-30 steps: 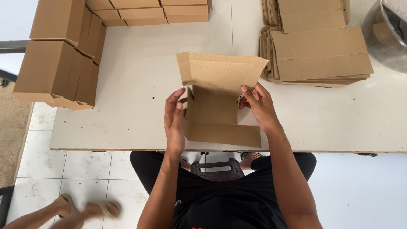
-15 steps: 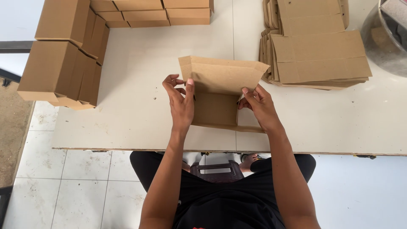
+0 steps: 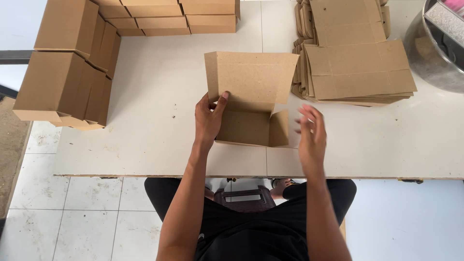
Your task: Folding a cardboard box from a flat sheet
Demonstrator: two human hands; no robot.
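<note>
The white surface (image 3: 159, 121) carries folded brown boxes (image 3: 67, 87) at 10 o'clock and flat cardboard blanks (image 3: 357, 67) at 2 o'clock. At centre sits a half-folded box (image 3: 251, 96), lid up. The left hand (image 3: 208, 121) pinches its left wall, grip closed; the right hand (image 3: 311, 135) hovers open at 3 o'clock.

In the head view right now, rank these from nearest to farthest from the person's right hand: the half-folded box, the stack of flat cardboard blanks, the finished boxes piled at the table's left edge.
1. Half-folded box, just left of the right hand.
2. Stack of flat cardboard blanks, up and to the right.
3. Finished boxes, far across at the left edge.
</note>
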